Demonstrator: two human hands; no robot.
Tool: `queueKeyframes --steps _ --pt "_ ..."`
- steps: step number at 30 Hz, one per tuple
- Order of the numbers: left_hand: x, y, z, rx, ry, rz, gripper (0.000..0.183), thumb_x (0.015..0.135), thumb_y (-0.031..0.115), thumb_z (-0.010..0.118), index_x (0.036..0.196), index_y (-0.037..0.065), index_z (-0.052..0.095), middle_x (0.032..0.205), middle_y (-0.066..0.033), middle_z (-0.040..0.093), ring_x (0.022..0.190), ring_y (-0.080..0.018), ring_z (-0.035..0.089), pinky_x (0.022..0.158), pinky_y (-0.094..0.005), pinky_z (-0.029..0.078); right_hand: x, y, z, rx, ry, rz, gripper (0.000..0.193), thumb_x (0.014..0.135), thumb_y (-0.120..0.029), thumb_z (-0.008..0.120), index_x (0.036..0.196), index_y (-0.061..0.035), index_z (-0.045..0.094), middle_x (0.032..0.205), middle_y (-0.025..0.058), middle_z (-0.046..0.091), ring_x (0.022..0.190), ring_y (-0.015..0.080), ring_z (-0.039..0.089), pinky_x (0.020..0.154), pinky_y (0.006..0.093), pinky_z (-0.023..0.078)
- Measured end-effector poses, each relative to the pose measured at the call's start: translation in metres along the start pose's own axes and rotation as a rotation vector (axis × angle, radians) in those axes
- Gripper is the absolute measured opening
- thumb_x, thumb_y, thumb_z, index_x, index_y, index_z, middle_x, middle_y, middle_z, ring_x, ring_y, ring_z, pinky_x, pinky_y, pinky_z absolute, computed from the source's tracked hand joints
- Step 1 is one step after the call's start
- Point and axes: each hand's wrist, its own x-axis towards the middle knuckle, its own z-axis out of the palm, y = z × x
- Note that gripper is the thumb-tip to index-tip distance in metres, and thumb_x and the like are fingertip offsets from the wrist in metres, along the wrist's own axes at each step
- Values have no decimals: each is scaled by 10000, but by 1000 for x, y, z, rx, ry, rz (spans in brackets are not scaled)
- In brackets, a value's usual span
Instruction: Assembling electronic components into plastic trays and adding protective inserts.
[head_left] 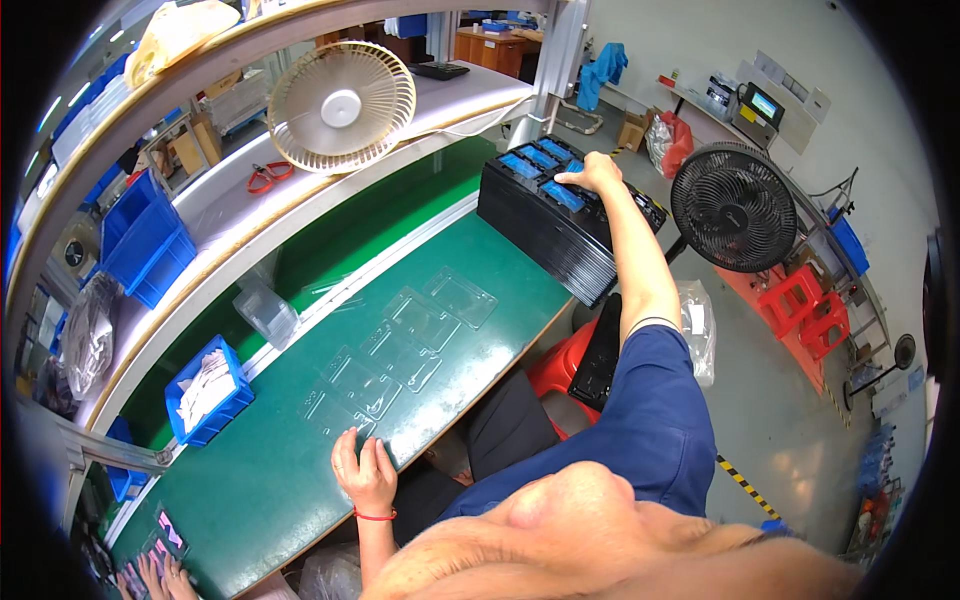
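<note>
My left hand (365,480), with a red band at its wrist, rests open at the front edge of the green table (500,255). Its fingertips are next to the nearest of several clear plastic blister shells (420,318), laid out in a slanting row. With my arm stretched far right, my right hand (598,175) is over a stack of black trays (535,235). Blue pieces (562,195) lie in the pockets of the top tray. The thumb and fingers of that hand are closed at one of these pockets; whatever they grip is hidden.
A blue bin (212,390) of pale slips stands at the table's left. On the shelf behind are a white fan (342,108), red-handled scissors (268,177) and blue bins (148,240). A black fan (733,207) stands right. Another person's hands (158,578) show at lower left.
</note>
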Motion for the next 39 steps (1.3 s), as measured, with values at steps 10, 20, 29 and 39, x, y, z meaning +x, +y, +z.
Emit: queueKeyframes --steps 10,20,29,39 --pt "-2 -2 3 -14 -8 -5 94 768 50 671 844 1 647 1061 -179 602 982 -362 571 884 -446 450 30 5 19 -55 -101 -171 853 599 -664 749 1068 42 650 1114 241 635 1074 343 607 892 387 485" --pt "11 -7 4 168 -174 -637 667 863 293 631 1416 53 345 1481 -269 231 1385 -417 220 1118 -574 115 -22 -44 4 -83 -134 -129 880 585 -659 756 1090 53 637 1156 220 626 1096 325 600 927 397 469" --pt "19 -16 10 -67 -55 -516 601 857 229 642 1368 21 403 1453 -258 286 1341 -395 303 1103 -535 198 -8 -24 22 22 -80 -174 911 562 -690 751 1033 82 640 1066 251 646 1022 329 632 887 389 485" --pt "21 9 5 -919 -158 -478 299 814 -29 621 1112 -20 606 1137 -135 605 1104 -247 566 877 -339 490 -152 -122 7 785 -153 -465 386 764 -374 758 820 -9 645 712 74 648 660 139 627 606 298 499"
